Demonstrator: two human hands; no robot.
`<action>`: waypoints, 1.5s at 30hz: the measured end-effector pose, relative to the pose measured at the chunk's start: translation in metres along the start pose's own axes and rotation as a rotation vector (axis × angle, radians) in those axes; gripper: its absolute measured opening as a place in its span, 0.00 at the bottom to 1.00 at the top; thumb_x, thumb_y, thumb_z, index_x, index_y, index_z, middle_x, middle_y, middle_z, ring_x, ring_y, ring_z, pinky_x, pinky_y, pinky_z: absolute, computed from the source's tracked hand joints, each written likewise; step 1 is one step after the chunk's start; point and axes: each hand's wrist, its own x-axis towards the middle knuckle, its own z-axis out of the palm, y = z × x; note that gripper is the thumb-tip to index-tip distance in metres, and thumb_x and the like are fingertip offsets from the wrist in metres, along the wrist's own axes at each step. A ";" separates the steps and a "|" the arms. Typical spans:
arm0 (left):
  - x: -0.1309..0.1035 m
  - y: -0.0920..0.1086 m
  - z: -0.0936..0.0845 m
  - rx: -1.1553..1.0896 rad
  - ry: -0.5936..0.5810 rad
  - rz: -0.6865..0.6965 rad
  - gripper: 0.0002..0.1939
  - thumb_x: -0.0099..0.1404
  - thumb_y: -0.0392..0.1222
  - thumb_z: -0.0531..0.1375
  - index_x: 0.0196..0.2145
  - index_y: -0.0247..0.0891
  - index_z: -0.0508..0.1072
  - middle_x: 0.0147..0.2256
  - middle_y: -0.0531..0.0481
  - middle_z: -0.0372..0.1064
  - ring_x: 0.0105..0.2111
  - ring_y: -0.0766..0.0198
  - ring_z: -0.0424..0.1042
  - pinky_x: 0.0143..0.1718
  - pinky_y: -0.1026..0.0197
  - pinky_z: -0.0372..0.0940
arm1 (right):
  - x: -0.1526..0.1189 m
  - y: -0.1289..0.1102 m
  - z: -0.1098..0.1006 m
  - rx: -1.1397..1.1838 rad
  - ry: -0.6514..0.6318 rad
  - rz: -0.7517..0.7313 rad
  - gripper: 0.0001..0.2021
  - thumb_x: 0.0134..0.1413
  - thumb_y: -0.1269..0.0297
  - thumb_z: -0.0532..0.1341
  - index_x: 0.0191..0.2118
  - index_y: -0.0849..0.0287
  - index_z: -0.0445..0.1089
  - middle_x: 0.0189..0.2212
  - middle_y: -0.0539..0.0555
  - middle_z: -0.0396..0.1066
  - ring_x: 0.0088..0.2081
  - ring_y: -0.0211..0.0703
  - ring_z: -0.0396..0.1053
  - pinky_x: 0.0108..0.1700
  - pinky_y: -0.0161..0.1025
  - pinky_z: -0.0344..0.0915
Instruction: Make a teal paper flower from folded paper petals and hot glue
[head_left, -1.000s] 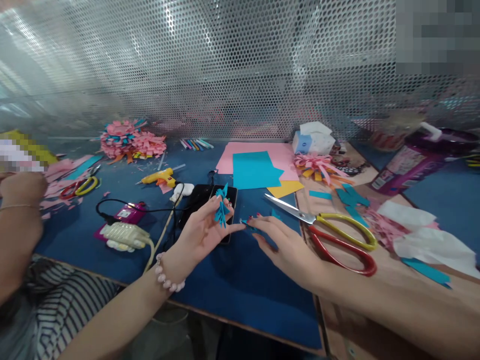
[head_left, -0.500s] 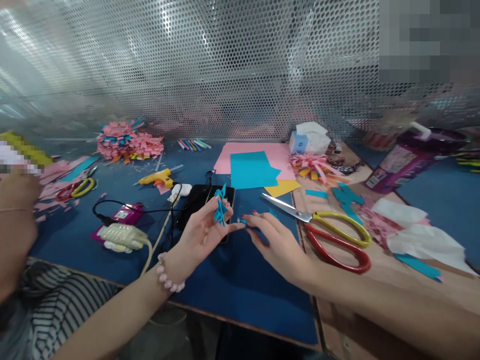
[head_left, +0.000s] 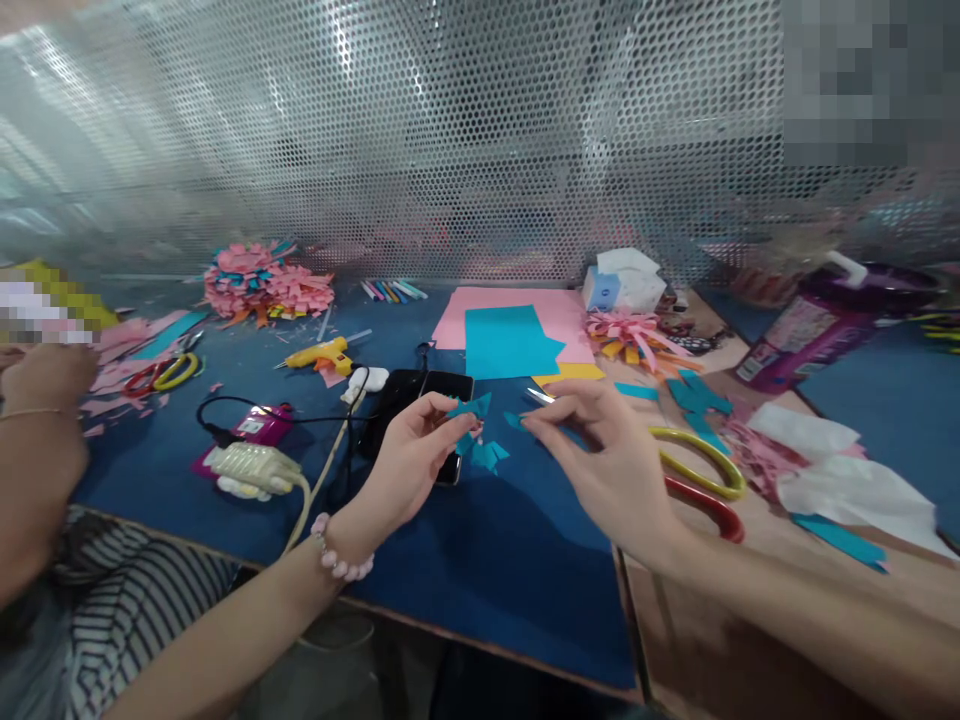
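Observation:
My left hand (head_left: 409, 455), with a pink bead bracelet at the wrist, pinches a cut blue paper piece (head_left: 489, 456) with pointed ends over the table's middle. To its right, my right hand (head_left: 611, 460) is closed in a pinch on a small blue paper scrap (head_left: 514, 421). The two hands are apart. Partly hidden behind my right hand lie large scissors with a yellow handle (head_left: 701, 455) and a red one. A black phone (head_left: 448, 384) lies beneath and behind my left hand. Behind, a blue sheet (head_left: 506, 342) rests on a pink sheet (head_left: 450, 318).
At left are a yellow glue gun (head_left: 319, 354), a power strip (head_left: 255, 465) with cables and small scissors (head_left: 176, 372). A person's hand (head_left: 49, 375) is at far left. A tissue box (head_left: 624, 282) and a purple cup (head_left: 806, 325) stand at right.
My left hand has turned and now pinches the blue piece with its points spread to the right. My right hand has moved right and up, away from my left, with a small scrap.

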 end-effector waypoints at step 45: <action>-0.008 -0.010 0.002 0.548 -0.069 0.225 0.08 0.58 0.43 0.65 0.33 0.37 0.75 0.32 0.50 0.70 0.28 0.68 0.64 0.27 0.66 0.59 | -0.011 0.004 0.012 0.148 0.103 0.032 0.17 0.53 0.70 0.65 0.40 0.52 0.55 0.28 0.44 0.73 0.36 0.40 0.76 0.45 0.46 0.69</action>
